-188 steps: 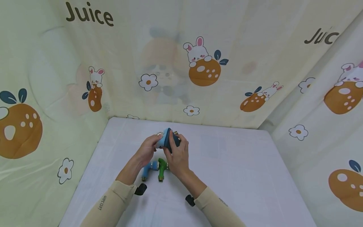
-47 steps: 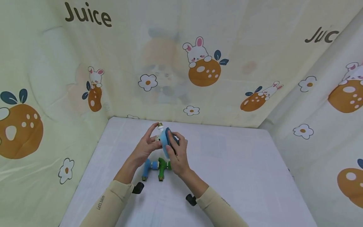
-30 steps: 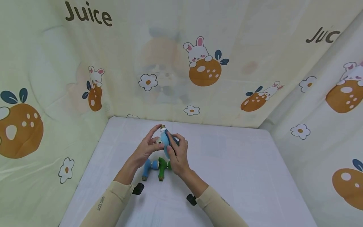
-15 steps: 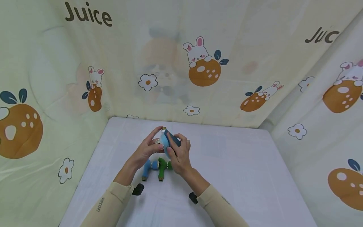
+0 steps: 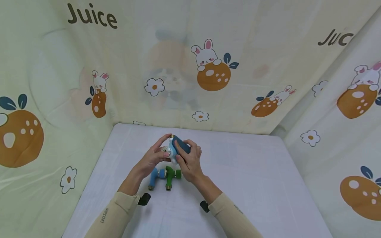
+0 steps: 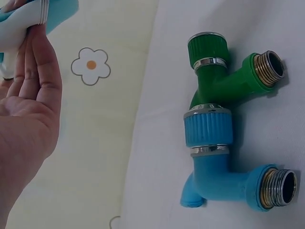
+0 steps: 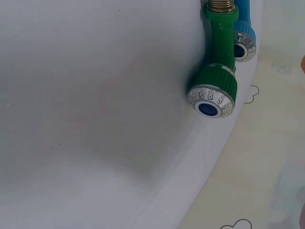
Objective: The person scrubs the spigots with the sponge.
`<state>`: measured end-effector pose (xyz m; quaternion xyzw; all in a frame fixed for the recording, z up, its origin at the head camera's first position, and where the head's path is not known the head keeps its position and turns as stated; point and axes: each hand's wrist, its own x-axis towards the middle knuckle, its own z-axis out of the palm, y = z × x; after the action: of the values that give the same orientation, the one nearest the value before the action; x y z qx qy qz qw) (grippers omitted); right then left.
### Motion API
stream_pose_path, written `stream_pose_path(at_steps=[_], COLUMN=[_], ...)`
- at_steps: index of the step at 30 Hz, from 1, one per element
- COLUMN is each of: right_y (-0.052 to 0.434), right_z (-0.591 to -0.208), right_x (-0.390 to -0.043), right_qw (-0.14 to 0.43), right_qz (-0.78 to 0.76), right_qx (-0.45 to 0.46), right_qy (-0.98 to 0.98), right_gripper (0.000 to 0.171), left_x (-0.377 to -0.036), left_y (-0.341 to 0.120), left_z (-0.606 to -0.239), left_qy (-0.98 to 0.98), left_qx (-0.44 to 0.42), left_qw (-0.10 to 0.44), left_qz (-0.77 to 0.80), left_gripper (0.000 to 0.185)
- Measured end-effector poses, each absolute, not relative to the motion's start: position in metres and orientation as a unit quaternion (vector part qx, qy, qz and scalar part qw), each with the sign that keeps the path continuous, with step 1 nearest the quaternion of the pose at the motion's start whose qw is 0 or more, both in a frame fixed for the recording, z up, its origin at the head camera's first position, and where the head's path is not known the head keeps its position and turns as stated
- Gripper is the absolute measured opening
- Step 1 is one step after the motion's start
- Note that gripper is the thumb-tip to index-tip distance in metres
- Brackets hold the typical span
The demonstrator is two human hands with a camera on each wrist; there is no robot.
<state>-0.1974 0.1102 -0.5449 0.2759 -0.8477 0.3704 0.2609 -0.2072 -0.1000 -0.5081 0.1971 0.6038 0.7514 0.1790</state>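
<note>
In the head view my left hand holds a white tap above the table, the thumb near its silver-ringed knob. The index fingertip touches the brass threaded end, which points up and away. My right hand grips a two-tone blue sponge and presses its light blue side on the tap, dark side outward. Much of the tap is hidden behind sponge and fingers. The left wrist view catches the left fingers under the white tap, with the sponge behind. The right hand is outside the right wrist view.
Just below the hands, a blue tap and a green tap lie side by side on the white-covered table. Patterned curtains enclose the table at the back and both sides.
The tap has been turned: its brass end, earlier on the right, now points up beside the left index finger. Over the last second the right hand has shifted slightly right, tilting the sponge's dark face outward.
</note>
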Motion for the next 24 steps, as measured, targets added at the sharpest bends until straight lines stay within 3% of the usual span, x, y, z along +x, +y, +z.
stream_pose_path(at_steps=[16, 24], right_y=[0.119, 0.121], right_z=[-0.544, -0.540], right_x=[-0.205, -0.213], right_qw=[0.301, 0.319], right_qz=[0.299, 0.304], right_qx=[0.295, 0.260], right_qy=[-0.856, -0.859], right_gripper=[0.046, 0.046], left_x=[-0.206, -0.202], left_y=[-0.105, -0.102], left_z=[-0.504, -0.502], left_qy=[0.596, 0.597], left_qx=[0.197, 0.202], left_qw=[0.207, 0.243], left_qz=[0.750, 0.737], left_gripper=[0.070, 0.071])
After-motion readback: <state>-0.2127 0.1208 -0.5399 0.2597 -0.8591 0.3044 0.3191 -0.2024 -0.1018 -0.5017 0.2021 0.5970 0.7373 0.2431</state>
